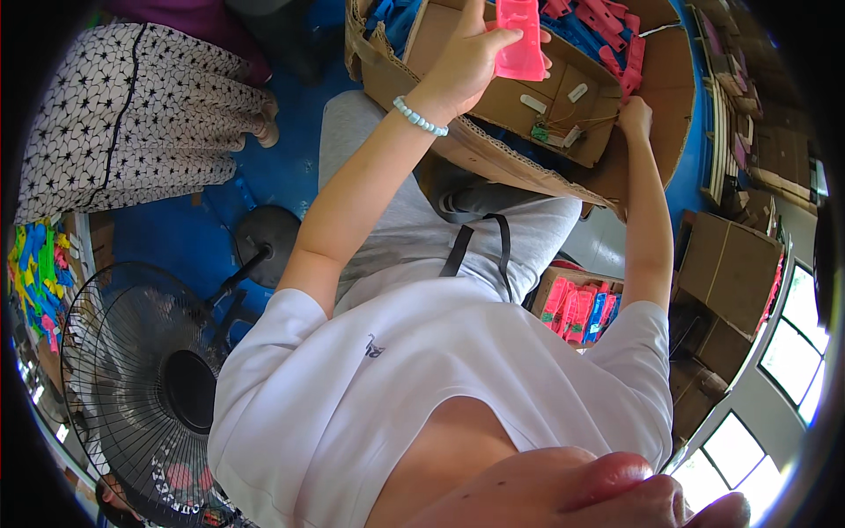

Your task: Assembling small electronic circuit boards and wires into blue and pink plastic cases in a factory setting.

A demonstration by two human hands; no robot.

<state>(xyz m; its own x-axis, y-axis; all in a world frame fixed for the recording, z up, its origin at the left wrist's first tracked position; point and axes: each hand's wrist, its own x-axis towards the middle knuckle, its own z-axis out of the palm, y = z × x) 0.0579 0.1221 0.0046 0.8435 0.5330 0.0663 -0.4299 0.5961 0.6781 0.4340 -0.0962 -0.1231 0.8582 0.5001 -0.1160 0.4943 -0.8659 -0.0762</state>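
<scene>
My left hand (462, 63), with a pale beaded bracelet at the wrist, is closed around a pink molded plastic part (521, 55), held up over an open carton. Off to the right, my right hand (635, 119) reaches into that carton with its fingers closed. Its fingertips meet the end of another pink plastic part (628, 84) and thin wires, and I cannot make out which it grips. Between my hands a shallow cardboard tray (502, 97) holds small white pieces (532, 103) and a small green piece with wires (540, 132).
The large carton (528, 176) stands before my knees, with pink and blue parts inside. By my right side is a box of pink and blue parts (576, 308). A black fan (167, 387) stands at my left. Stacked cartons (726, 264) line the right; a person in a patterned skirt (132, 123) is far left.
</scene>
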